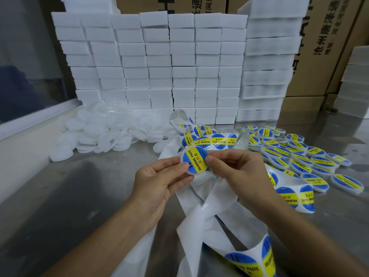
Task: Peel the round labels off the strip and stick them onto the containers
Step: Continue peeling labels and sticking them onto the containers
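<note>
Container in hand: a small round white container (194,161), blue-and-yellow "SOLDERING PASTE" label on its face, is held up above the near middle of the table, between both hands.
Left hand: the left hand (159,182) is curled round the container's left edge, thumb laid across the face.
Right hand: the right hand (235,168) is pinched on the right edge, thumb tip pressed at the label's rim.
Step judged: the label appears to be on and being smoothed down; whether it is fully seated cannot be told.
Handling, container: judged light, stiff, slick plastic; best held by the rim so the face is left free.
Handling, label: thin, limp, tacky underneath; best lifted by its edge, the sticky side kept off the fingers.
Strip: the backing strip (201,216) is looped loosely under the hands and toward the near edge, mostly bare, unpeeled labels at its near-right end.
Labelled containers: a heap of finished containers (295,152) is spread to the right.
Unlabelled containers: a white pile (103,130) lies far left.
Table: a metal table (69,192) carries everything.
Background: stacked white foam blocks (159,66) are set in front of cardboard boxes (319,47).
</note>
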`<state>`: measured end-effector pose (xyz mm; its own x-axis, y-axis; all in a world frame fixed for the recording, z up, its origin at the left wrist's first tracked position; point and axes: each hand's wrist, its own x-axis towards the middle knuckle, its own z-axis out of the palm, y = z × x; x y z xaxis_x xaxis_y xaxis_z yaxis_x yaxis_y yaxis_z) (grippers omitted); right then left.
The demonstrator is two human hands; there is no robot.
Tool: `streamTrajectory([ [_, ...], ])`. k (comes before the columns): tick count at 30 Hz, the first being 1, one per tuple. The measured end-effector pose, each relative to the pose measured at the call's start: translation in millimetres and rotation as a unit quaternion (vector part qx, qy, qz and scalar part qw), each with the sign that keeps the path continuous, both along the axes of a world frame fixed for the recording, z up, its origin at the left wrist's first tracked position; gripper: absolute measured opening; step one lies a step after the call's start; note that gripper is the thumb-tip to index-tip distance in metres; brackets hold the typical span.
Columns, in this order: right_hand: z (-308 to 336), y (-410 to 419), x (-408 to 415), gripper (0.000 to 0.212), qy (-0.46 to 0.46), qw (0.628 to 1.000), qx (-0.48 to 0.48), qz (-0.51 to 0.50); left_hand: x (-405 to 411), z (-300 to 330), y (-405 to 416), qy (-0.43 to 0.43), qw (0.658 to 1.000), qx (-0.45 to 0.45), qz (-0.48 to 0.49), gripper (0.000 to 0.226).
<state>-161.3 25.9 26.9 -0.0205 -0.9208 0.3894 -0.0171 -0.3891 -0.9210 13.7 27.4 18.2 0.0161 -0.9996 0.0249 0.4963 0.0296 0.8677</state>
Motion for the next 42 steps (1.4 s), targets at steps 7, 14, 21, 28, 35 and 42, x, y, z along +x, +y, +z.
streamTrajectory([
  [7,-1.9,4.1,2.6,0.007,0.109,0.986,-0.105,-0.064,-2.4,-1.6,2.8,-0.052,0.997,-0.028,0.053,0.022],
  [14,-3.8,4.2,2.6,0.005,0.185,0.96,-0.173,-0.122,-5.7,0.5,6.9,-0.111,0.988,-0.063,0.083,0.015],
  [21,-3.9,5.4,2.8,0.006,0.228,0.942,-0.204,-0.136,-6.8,-0.1,7.4,-0.162,0.978,-0.097,0.095,0.023],
  [28,-4.4,2.3,1.2,0.006,0.202,0.961,-0.14,-0.128,-7.6,3.1,11.2,-0.177,0.975,-0.104,0.086,0.024],
  [35,-1.8,-1.0,-3.6,0.002,0.146,0.984,-0.028,-0.095,-8.0,4.5,11.4,-0.195,0.97,-0.119,0.081,0.031],
  [42,0.3,-1.8,-6.6,0.02,0.104,0.988,-0.027,-0.11,-3.8,6.5,10.0,-0.115,0.987,-0.113,0.024,0.024],
])
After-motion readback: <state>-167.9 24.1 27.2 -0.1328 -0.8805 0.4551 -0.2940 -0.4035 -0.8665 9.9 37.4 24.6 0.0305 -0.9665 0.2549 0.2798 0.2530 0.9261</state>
